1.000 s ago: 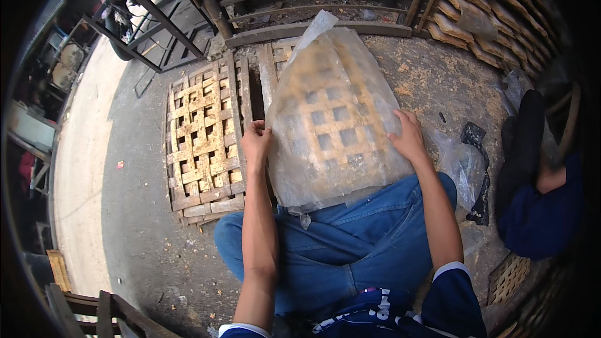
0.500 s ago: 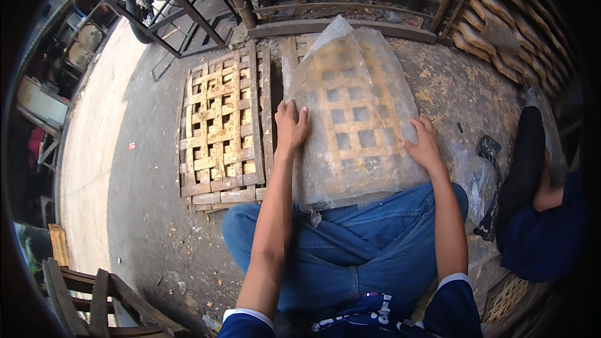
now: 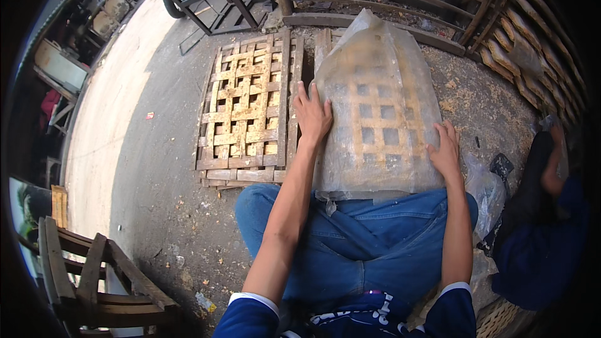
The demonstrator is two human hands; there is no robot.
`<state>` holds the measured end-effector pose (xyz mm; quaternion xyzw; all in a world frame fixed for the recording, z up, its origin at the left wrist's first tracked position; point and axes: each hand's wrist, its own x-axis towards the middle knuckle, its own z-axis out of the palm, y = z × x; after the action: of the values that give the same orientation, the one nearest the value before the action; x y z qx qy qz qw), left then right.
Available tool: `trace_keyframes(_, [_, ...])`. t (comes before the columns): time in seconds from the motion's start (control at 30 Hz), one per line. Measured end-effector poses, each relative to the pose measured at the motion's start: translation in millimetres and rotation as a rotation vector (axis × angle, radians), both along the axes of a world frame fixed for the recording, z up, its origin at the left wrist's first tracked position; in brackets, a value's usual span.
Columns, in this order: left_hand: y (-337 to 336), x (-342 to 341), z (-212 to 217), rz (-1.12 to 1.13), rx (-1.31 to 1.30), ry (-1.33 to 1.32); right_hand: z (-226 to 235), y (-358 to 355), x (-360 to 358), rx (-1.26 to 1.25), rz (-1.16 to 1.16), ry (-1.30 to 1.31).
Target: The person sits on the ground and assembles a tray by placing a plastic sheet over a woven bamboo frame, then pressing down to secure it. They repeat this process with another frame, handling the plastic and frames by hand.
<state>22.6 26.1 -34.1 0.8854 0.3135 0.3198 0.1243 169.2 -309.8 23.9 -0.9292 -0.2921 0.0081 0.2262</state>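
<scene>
A cloudy, translucent plastic sheet (image 3: 382, 56) lies over a woven bamboo rack in front of my crossed legs, and the rack's square lattice shows through it. Along the sheet's left edge rests my left hand (image 3: 313, 114), fingers stretched and spread. My right hand (image 3: 446, 149) is at the right edge, thumb and fingers apart, touching the plastic. Neither hand visibly grips it. The sheet's near edge reaches my blue jeans (image 3: 375, 231). Left of it, a stack of bare woven racks (image 3: 244, 106) lies on the ground, dusted with yellowish crumbs.
Beyond is a wooden slatted frame (image 3: 375, 22); at far right, stacked yellowish slabs (image 3: 526, 56). Another person's arm (image 3: 551, 175) is at the right, near a crumpled clear plastic bag (image 3: 485, 194). A wooden stool-like frame (image 3: 100, 281) stands lower left. Crumbs litter the concrete.
The view has shifted, so the scene sits further right. My left hand's fingers have straightened and spread. The sheet's far end looks narrower and more pointed. The other person's arm has moved.
</scene>
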Motion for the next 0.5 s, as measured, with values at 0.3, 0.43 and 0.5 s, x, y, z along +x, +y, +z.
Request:
trace_keyframes(0.3, [-1,4,2,-0.016,-0.097,0.072,11,73,28,0.134,0.325,-0.129])
trace_keyframes(0.43, [-1,4,0,-0.006,-0.313,0.047,31,206,38,0.309,0.456,-0.089])
trace_keyframes(0.5, [0,3,8,-0.043,-0.413,0.028,24,271,51,0.325,0.468,-0.103])
